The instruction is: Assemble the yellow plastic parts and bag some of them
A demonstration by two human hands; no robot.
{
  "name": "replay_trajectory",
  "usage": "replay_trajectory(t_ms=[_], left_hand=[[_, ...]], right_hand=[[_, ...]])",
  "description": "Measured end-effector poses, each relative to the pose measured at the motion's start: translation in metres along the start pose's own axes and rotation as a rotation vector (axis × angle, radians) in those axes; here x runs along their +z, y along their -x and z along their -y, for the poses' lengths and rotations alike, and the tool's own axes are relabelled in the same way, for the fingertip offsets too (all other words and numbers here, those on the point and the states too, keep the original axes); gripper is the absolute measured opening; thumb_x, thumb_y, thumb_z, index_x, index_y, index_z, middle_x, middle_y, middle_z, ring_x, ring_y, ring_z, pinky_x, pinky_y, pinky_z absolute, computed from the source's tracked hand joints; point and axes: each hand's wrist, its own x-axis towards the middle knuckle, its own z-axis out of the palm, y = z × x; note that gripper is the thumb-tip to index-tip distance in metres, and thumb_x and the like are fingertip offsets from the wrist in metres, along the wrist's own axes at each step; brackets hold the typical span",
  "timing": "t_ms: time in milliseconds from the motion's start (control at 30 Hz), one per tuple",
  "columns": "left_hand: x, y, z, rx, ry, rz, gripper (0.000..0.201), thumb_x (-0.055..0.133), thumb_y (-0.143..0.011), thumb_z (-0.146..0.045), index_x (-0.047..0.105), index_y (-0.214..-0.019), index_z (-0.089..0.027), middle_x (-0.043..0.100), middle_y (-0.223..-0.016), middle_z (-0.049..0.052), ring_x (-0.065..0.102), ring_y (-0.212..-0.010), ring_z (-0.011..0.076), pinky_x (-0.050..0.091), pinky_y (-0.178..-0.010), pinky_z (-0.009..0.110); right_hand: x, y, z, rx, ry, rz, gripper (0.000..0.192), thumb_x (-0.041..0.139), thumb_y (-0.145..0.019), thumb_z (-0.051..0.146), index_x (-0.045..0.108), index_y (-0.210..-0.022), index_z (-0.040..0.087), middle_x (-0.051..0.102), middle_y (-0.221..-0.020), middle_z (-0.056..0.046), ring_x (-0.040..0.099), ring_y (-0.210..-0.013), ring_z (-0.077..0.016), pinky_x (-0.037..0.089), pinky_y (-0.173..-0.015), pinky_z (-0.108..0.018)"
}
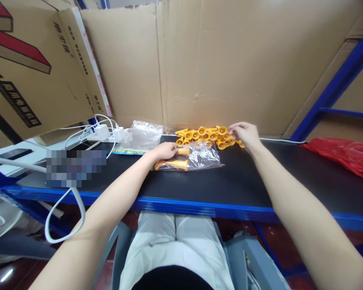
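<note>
My left hand [167, 150] is closed on the edge of a clear plastic bag [204, 158] lying on the black shelf top. Inside the bag are a few yellow horn-shaped plastic pieces [178, 164]. Behind it, against the cardboard, lies a heap of similar yellow horn-shaped pieces [202, 131], many with their flared cups facing me. My right hand [245, 133] is at the right end of this heap, its fingers bent and slightly apart at the pieces. Whether its fingertips touch one is hard to see.
Another clear bag [145, 137] with a colourful strip lies to the left. Beyond it are white chargers [102, 132] with cables and a blurred-out object [76, 168]. A red plastic bag [343, 157] lies at the right. Cardboard [230, 60] walls the back; a blue rail [199, 206] edges the front.
</note>
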Motion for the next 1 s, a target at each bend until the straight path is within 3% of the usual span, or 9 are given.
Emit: replay_trajectory(t_ms=[67,133,200,333,500,733,900,1000], left_hand=[[0.0,0.0,0.0,0.001,-0.008,0.004,0.026,0.04,-0.085,-0.033,0.06,-0.087,-0.017,0.067,-0.092,0.01,0.06,-0.08,0.0211,0.04,-0.066,0.028],[0.0,0.0,0.0,0.001,-0.011,0.006,0.026,0.04,-0.085,-0.033,0.06,-0.087,-0.017,0.067,-0.091,0.009,0.06,-0.08,0.0206,0.04,-0.066,0.027],[0.0,0.0,0.0,-0.004,-0.011,0.005,0.026,0.039,-0.085,-0.034,0.06,-0.086,-0.017,0.067,-0.091,0.009,0.059,-0.079,0.0204,0.04,-0.066,0.027],[0.0,0.001,0.0,-0.002,-0.004,0.0,0.026,0.039,-0.085,-0.034,0.059,-0.085,-0.017,0.067,-0.09,0.009,0.059,-0.077,0.0207,0.039,-0.064,0.028],[0.002,-0.001,0.002,0.005,0.02,-0.013,0.024,0.041,-0.084,-0.033,0.059,-0.085,-0.018,0.067,-0.091,0.01,0.059,-0.08,0.0215,0.04,-0.067,0.029],[0.003,-0.002,0.003,0.02,0.03,-0.008,0.025,0.04,-0.084,-0.034,0.059,-0.086,-0.019,0.067,-0.09,0.009,0.059,-0.079,0.0213,0.04,-0.066,0.029],[0.001,0.001,0.001,0.013,0.008,-0.003,0.026,0.04,-0.085,-0.035,0.06,-0.086,-0.018,0.067,-0.09,0.009,0.06,-0.079,0.0214,0.041,-0.066,0.029],[-0.001,0.001,-0.001,0.002,-0.005,0.005,0.026,0.039,-0.085,-0.035,0.06,-0.087,-0.018,0.067,-0.091,0.009,0.06,-0.08,0.0209,0.041,-0.066,0.028]], right_hand=[[-0.017,-0.016,-0.03,-0.043,0.178,-0.242,0.026,0.046,-0.074,0.014,0.064,-0.093,0.013,0.066,-0.088,-0.01,0.062,-0.079,-0.0182,0.05,-0.075,-0.032],[-0.029,-0.025,-0.063,-0.064,0.394,-0.317,0.032,0.049,-0.075,0.017,0.063,-0.104,0.014,0.063,-0.108,-0.014,0.057,-0.103,-0.0236,0.043,-0.091,-0.038],[-0.035,-0.028,-0.094,-0.089,0.522,-0.248,0.044,0.05,-0.078,0.022,0.055,-0.12,0.012,0.051,-0.128,-0.016,0.047,-0.119,-0.026,0.038,-0.098,-0.039],[-0.034,-0.03,-0.127,0.05,0.712,-0.042,0.057,0.049,-0.08,0.028,0.043,-0.134,0.009,0.041,-0.138,-0.019,0.042,-0.124,-0.0298,0.037,-0.099,-0.041],[-0.029,-0.032,-0.122,0.084,0.809,0.139,0.058,0.042,-0.083,0.028,0.036,-0.14,0.02,0.034,-0.145,-0.009,0.041,-0.125,-0.0304,0.035,-0.099,-0.044],[-0.026,-0.021,-0.104,0.02,0.87,0.167,0.053,0.037,-0.083,0.022,0.042,-0.136,0.025,0.043,-0.139,-0.009,0.045,-0.121,-0.0287,0.037,-0.094,-0.048],[-0.025,-0.021,-0.079,-0.007,0.975,0.203,0.048,0.041,-0.081,0.023,0.053,-0.128,0.026,0.056,-0.125,-0.01,0.052,-0.113,-0.0273,0.04,-0.09,-0.044],[-0.025,-0.022,-0.054,0.078,0.961,0.405,0.04,0.051,-0.076,0.025,0.063,-0.114,0.021,0.067,-0.099,-0.01,0.063,-0.087,-0.0236,0.048,-0.072,-0.032]])
